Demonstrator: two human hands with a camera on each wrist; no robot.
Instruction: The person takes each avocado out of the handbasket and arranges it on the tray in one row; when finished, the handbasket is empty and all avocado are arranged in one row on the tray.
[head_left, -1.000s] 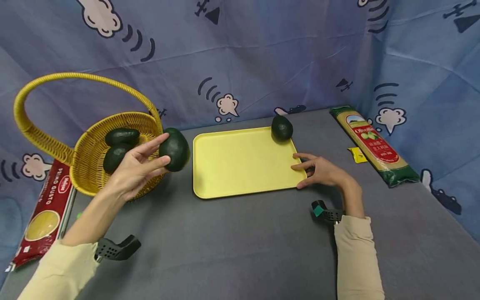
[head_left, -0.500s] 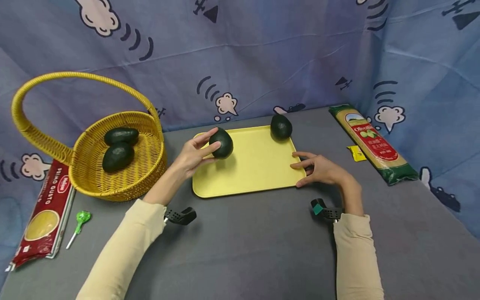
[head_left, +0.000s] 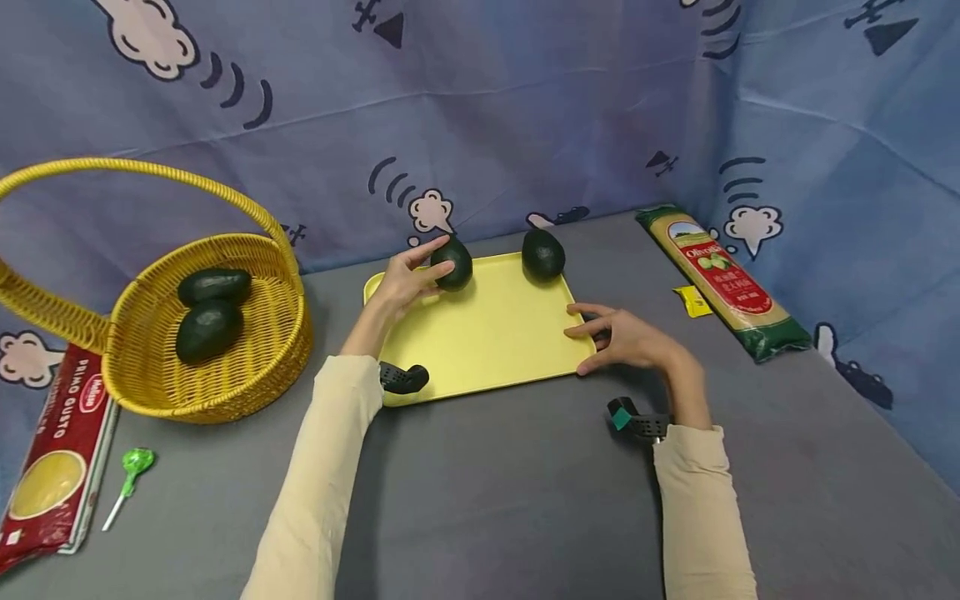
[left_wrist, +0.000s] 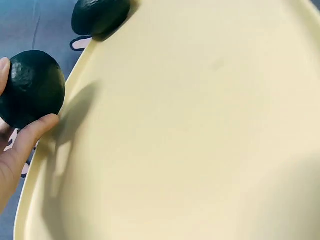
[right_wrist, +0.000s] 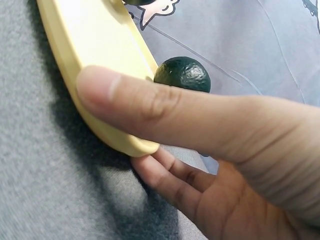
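Observation:
In the head view, my left hand (head_left: 401, 292) holds a dark green avocado (head_left: 454, 267) between thumb and fingers over the far left part of a yellow tray (head_left: 487, 342). The left wrist view shows that avocado (left_wrist: 34, 90) just above the tray's rim, with its shadow on the tray. A second avocado (head_left: 543, 254) sits at the tray's far right corner. My right hand (head_left: 630, 337) grips the tray's near right corner; in the right wrist view the thumb (right_wrist: 150, 102) lies across the rim and fingertips (right_wrist: 145, 167) touch the corner below.
A yellow wicker basket (head_left: 281, 358) with a tall handle stands at left, two avocados (head_left: 210, 329) inside. Beside it lie a red pasta packet (head_left: 63, 450) and a green lollipop (head_left: 135, 467). At right are a green-ended pasta packet (head_left: 723, 279) and a small yellow wrapper (head_left: 692, 302).
My left hand has carried the avocado from beside the basket rightward, then farther back over the tray. The right hand keeps its place on the tray. The head view has shifted slightly.

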